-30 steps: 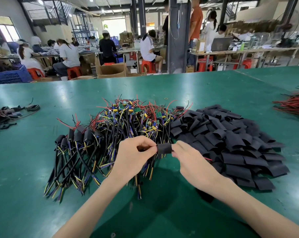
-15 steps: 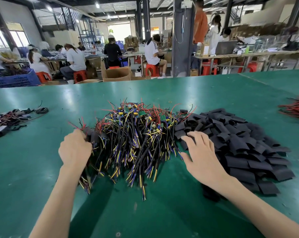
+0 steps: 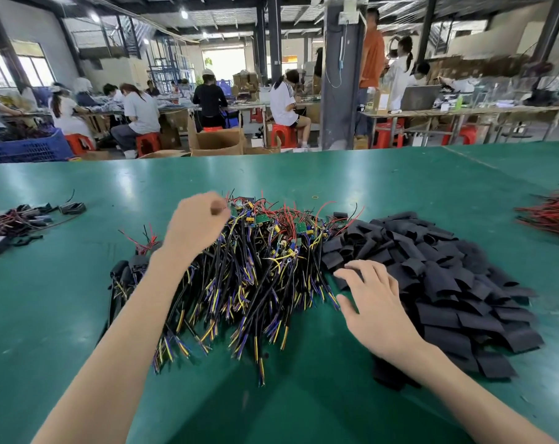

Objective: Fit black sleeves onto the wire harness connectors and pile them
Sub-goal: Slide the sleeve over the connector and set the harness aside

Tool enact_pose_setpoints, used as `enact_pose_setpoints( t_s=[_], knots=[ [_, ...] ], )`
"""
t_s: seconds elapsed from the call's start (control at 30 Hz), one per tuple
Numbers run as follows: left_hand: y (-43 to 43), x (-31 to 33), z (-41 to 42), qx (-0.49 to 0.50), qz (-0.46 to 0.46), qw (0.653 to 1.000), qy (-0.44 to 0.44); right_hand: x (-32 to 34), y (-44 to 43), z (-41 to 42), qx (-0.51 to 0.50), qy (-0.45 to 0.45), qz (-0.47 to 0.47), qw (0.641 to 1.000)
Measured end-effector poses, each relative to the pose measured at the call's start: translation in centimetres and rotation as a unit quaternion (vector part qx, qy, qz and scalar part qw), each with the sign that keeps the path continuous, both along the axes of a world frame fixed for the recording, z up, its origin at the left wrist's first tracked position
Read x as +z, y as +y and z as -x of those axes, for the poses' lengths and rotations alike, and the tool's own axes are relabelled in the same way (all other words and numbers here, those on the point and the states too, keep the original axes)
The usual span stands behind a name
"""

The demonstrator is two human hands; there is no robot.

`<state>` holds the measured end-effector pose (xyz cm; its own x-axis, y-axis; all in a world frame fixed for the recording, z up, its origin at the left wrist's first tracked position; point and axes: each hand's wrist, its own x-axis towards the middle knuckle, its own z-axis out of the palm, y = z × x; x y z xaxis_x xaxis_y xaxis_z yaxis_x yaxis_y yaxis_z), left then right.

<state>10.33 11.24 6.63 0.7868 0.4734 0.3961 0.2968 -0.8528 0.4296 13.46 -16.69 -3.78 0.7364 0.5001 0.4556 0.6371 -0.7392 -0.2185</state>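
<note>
A pile of wire harnesses [image 3: 265, 270] with black, yellow and blue leads and small green boards lies mid-table. Left of it, partly behind my forearm, lie harnesses with black sleeves fitted [image 3: 127, 267]. A heap of loose black sleeves [image 3: 457, 283] spreads to the right. My left hand [image 3: 195, 229] is at the far end of the harness pile, fingers curled and pinching a harness by its red wires. My right hand [image 3: 371, 299] lies flat with fingers spread, its fingertips touching the near-left edge of the sleeve heap.
The green table [image 3: 336, 174] carries a bundle of red wires [image 3: 550, 216] at the right edge and a small cluster of dark wired parts [image 3: 18, 219] at the left. Beyond the far edge, people sit at other benches among boxes and red stools.
My left hand let go of the sleeved harness on the left pile and moved up and right to the far end of the unsleeved pile. My right hand stayed at the sleeve heap.
</note>
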Motion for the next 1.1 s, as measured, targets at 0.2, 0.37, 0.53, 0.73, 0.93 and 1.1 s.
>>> enact_pose_setpoints(
  t_s=[0.2, 0.37, 0.53, 0.73, 0.93, 1.1],
  knots=[
    [-1.8, -0.9, -4.9, -0.008, -0.067, 0.995, 0.072, 0.2, -0.2, 0.0, -0.002, -0.005, -0.014, 1.000],
    [-1.5, 0.4, -5.2, 0.029, -0.010, 1.000, -0.007, 0.3, -0.3, -0.1, 0.000, -0.009, -0.017, 1.000],
    [-0.4, 1.4, -3.9, -0.019, 0.050, 0.995, -0.086, 0.1, -0.2, -0.4, 0.001, -0.005, -0.020, 1.000],
    [1.6, -0.7, -4.3, 0.046, 0.188, 0.980, -0.047, -0.3, 0.0, -0.5, 0.008, 0.009, -0.019, 1.000],
    [2.4, -1.0, -4.2, 0.053, 0.156, 0.986, 0.010, -0.5, 0.0, -0.9, 0.004, 0.023, -0.014, 1.000],
    [0.9, 0.0, -4.7, 0.092, 0.083, 0.991, 0.049, -0.6, 0.2, -0.7, 0.012, 0.032, -0.015, 0.999]
  ],
)
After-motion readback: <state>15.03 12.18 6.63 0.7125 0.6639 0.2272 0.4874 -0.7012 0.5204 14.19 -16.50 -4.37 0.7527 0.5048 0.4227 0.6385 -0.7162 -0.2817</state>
